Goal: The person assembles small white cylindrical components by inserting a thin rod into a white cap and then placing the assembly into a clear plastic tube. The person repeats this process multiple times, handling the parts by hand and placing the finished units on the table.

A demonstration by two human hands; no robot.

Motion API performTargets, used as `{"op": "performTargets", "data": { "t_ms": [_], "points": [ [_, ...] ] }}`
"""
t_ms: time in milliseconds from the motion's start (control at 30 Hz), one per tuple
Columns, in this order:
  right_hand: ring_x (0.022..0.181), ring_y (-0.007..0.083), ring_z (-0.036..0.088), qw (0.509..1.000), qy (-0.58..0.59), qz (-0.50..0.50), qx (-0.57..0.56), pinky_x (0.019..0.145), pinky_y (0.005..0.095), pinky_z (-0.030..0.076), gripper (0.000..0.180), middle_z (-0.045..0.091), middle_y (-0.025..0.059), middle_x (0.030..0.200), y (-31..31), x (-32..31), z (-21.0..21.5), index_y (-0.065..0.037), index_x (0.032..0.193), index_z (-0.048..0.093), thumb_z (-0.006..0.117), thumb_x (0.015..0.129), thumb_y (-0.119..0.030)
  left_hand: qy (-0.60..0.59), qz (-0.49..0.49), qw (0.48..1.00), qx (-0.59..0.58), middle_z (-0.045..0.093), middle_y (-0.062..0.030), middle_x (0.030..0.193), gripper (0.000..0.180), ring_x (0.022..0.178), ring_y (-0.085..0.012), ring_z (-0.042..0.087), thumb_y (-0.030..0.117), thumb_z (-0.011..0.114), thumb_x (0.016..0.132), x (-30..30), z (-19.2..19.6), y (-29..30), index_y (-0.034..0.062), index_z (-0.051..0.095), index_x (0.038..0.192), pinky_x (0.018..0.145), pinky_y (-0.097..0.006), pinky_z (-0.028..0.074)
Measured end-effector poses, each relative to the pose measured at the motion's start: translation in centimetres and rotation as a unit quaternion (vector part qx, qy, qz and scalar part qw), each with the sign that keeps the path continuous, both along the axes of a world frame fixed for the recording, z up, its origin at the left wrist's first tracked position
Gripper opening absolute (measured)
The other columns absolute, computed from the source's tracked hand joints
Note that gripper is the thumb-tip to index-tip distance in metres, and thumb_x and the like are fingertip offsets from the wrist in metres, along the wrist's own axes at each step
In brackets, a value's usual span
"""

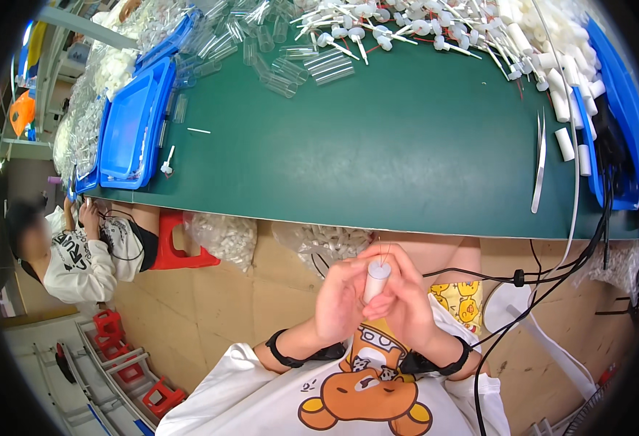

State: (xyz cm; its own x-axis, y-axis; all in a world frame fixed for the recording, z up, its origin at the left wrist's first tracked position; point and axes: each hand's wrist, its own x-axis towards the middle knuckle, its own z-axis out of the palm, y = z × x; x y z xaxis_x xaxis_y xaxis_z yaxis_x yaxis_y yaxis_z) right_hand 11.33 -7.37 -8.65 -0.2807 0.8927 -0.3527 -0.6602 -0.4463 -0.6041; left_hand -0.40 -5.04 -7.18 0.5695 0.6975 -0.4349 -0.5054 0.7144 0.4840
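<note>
Just below the table's front edge, close to my body, a small white cylinder (375,286) stands roughly upright between my hands. Two thin wires rise from its pale round top. My left hand (339,299) closes on it from the left, and my right hand (409,292) curls round its other side. The fingers overlap, so I cannot tell exactly where each fingertip presses. A black band circles each wrist.
On the green table (348,145) lie tweezers (539,163), clear tubes (330,67), white stemmed parts (377,33), white cylinders (564,144) and blue trays (127,123). Black cables (544,275) hang at the right. Another person (80,254) sits at the left. Bags of white parts (225,236) stand below.
</note>
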Motion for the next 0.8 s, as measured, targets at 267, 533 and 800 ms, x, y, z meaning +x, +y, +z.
{"op": "performTargets", "data": {
  "t_ms": [267,533,800],
  "points": [
    [0.058,0.0042,0.045,0.992,0.077,-0.004,-0.103,0.05,0.0176,0.041,0.036,0.047,0.0014,0.074,-0.9,-1.0,-2.1,-0.001,0.111,0.048,0.044,0.09,-0.03,0.089,-0.015,0.996,-0.015,0.042,-0.0007,0.063,0.027,0.055,-0.008,0.037,0.028,0.036,0.088,0.8,0.0,-0.1,0.0049,0.046,0.081,0.051,-0.021,0.03],
    [0.053,0.0067,0.04,0.996,0.05,0.008,-0.072,0.043,0.0174,0.031,0.045,0.045,0.002,0.067,-0.5,-1.2,-2.0,0.0,0.11,0.047,0.043,0.087,-0.038,0.062,-0.003,0.995,-0.072,0.04,0.001,0.066,0.02,0.056,-0.0068,0.035,0.022,0.034,0.089,0.3,0.1,0.1,0.0058,0.046,0.086,0.051,-0.021,0.03],
    [0.052,0.011,0.043,0.978,0.155,-0.031,-0.136,0.043,0.0215,0.033,0.034,0.047,0.0022,0.06,-0.8,-1.1,-2.3,-0.01,0.067,0.044,0.039,0.088,-0.036,-0.023,-0.054,0.998,-0.025,0.038,-0.0003,0.061,0.032,0.053,-0.0102,0.035,0.031,0.026,0.09,-0.3,-0.9,0.4,0.0042,0.043,0.084,0.05,-0.022,0.03]
  ]
}}
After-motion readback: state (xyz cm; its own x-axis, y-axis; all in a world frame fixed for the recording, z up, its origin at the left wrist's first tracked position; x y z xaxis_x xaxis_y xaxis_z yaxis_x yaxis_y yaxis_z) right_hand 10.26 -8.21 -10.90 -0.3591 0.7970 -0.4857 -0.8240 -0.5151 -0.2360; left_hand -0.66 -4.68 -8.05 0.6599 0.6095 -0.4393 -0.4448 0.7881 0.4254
